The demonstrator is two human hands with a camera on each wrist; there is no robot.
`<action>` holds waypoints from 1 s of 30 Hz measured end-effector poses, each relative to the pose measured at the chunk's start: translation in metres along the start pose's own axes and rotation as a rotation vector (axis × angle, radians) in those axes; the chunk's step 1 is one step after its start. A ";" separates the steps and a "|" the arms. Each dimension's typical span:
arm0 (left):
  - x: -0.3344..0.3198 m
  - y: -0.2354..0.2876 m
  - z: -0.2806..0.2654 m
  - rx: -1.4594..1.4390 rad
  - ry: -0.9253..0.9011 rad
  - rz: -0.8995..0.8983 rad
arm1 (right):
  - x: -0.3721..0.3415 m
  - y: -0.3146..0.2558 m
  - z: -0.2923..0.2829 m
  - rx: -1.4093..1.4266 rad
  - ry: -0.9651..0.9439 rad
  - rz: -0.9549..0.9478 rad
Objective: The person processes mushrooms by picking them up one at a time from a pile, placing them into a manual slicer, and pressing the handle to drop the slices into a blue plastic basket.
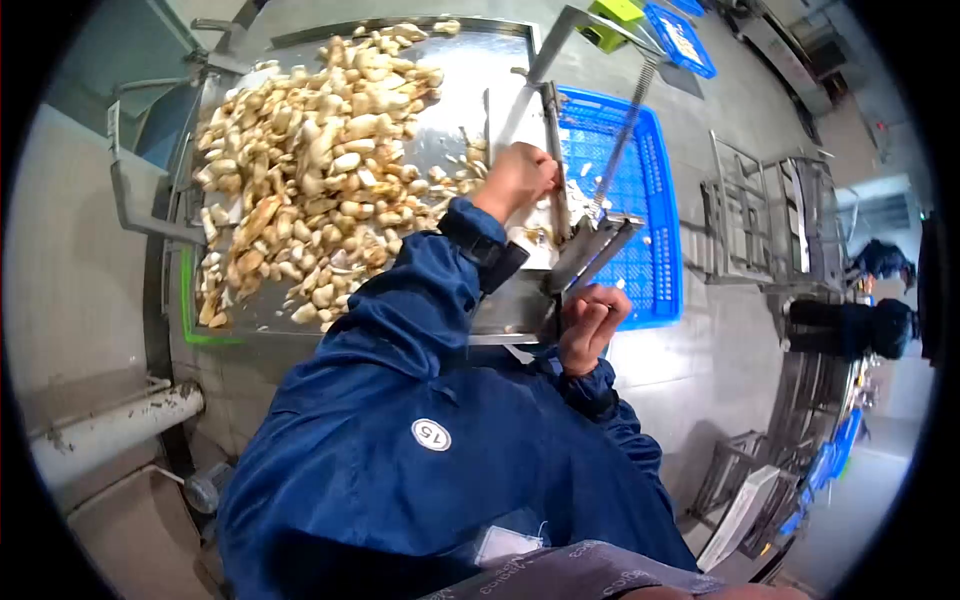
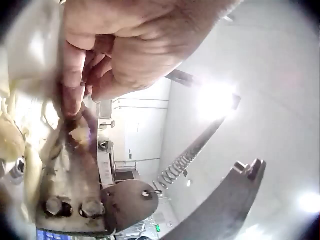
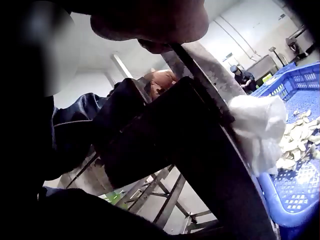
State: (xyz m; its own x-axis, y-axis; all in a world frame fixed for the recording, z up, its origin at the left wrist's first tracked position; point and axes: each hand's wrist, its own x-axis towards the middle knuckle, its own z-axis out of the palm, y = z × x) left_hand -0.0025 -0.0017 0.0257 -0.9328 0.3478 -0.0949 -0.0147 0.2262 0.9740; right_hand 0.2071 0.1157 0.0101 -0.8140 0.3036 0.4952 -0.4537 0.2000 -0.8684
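My left hand is over the white board, its fingers curled close to the metal bar of a lever cutter. In the left wrist view its fingertips pinch a brownish mushroom piece, mostly hidden, right at the bar. My right hand grips the near end of the cutter's lever, fingers curled; the handle inside is largely hidden. Left of the board, a big heap of pale brown mushrooms covers much of the steel table. Pale cut pieces lie in the blue basket.
A coil spring runs from the cutter's upright frame to the lever. White cloth or plastic hangs beside the basket. Metal racks stand on the right; another person is farther off. A green basket is at the back.
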 end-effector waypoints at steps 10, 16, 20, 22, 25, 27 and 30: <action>-0.028 0.038 -0.021 0.353 0.149 0.491 | 0.003 -0.006 0.001 0.055 -0.001 0.021; -0.070 0.008 -0.127 1.263 0.155 0.309 | 0.001 0.002 -0.003 0.016 -0.009 -0.057; -0.078 -0.005 -0.147 1.305 0.124 0.403 | -0.003 0.006 -0.007 0.077 -0.054 -0.002; -0.074 0.008 -0.144 1.220 0.032 0.361 | -0.002 0.007 -0.007 0.098 -0.054 -0.037; -0.058 0.025 -0.116 0.842 0.048 0.221 | -0.002 0.005 -0.012 0.044 -0.069 -0.028; -0.048 0.042 -0.086 0.433 0.007 0.162 | -0.005 0.008 -0.008 0.101 -0.057 0.020; -0.005 0.017 -0.035 0.031 -0.010 -0.083 | -0.004 0.008 -0.008 0.075 -0.048 -0.015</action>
State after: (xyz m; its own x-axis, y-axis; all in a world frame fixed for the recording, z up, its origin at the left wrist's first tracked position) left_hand -0.0107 -0.0315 0.0496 -0.9252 0.3356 -0.1772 -0.0805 0.2828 0.9558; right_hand 0.2096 0.1231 0.0010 -0.8224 0.2554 0.5083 -0.4907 0.1336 -0.8610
